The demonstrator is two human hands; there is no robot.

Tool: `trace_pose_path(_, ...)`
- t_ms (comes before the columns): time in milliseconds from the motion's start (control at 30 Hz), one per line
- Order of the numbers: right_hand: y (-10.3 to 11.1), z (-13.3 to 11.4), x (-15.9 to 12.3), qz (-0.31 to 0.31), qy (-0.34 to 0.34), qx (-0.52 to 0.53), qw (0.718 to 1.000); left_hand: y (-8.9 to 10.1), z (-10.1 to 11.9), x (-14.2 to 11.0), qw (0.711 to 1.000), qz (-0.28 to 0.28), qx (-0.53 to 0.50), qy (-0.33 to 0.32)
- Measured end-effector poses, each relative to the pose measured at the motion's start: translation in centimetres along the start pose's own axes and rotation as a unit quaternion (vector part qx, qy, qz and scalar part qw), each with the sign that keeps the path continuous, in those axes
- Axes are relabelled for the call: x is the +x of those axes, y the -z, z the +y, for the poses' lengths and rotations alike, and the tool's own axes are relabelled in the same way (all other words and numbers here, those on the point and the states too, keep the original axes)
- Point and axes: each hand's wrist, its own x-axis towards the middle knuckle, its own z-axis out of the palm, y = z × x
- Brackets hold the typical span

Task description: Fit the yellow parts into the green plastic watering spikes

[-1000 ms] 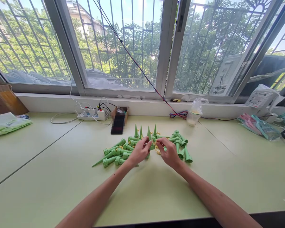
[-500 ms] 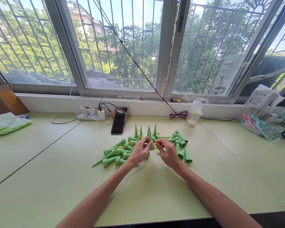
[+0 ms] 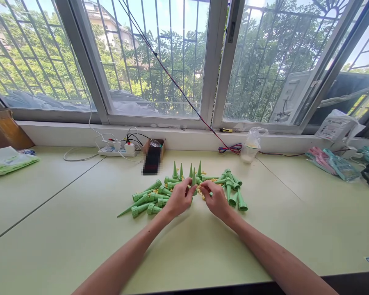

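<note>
My left hand [image 3: 180,198] is closed on a green plastic plant watering spike [image 3: 194,177], its tip pointing up. Close beside it, the fingertips of my right hand [image 3: 215,198] pinch a small yellow piece [image 3: 199,187] against the spike's side; the exact contact is hidden by the fingers. Left of my hands lies a heap of green spikes with ribbed caps [image 3: 141,200]. Several more spikes stand upright behind my hands, among them one green cone [image 3: 175,170]. Another group of green spikes [image 3: 241,203] lies to the right, with small yellow pieces scattered between.
At the back stand a power strip [image 3: 110,152] with cables and a small open box [image 3: 162,147]. A plastic cup in a bag [image 3: 250,150] is near the sill. Plastic packets [image 3: 335,164] lie at the right, a white-green bag [image 3: 10,162] at the left.
My right fingertips have moved slightly closer to the spike in my left hand. The whole view has shifted a little; the piles look the same.
</note>
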Motion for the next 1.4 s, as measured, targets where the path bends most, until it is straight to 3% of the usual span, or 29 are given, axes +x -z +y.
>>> trace_pose_path(233, 0.1, -0.2, 0.0, -0.016, -0.009, 0.009, 1.000, -0.1, -0.1, -0.2, 0.997, 0.021, 0.069, -0.043)
trace_pose_path(533, 0.1, -0.2, -0.1, -0.030, -0.019, 0.027, 0.999, -0.1, -0.2, -0.3, 0.994, 0.027, 0.090, -0.046)
trace_pose_path(1033, -0.1, -0.2, 0.0, -0.011, -0.016, 0.018, 1.000, -0.4, -0.3, -0.4, 0.985, 0.053, 0.140, -0.088)
trace_pose_path(1267, 0.0, -0.1, 0.1, 0.007, -0.019, 0.014, 1.000, -0.5, 0.0, -0.2, 0.968, 0.056, 0.200, -0.139)
trace_pose_path(1400, 0.1, -0.2, 0.1, 0.032, -0.021, 0.010, 0.999, -0.3, -0.2, 1.1, 0.957, 0.045, 0.226, -0.175)
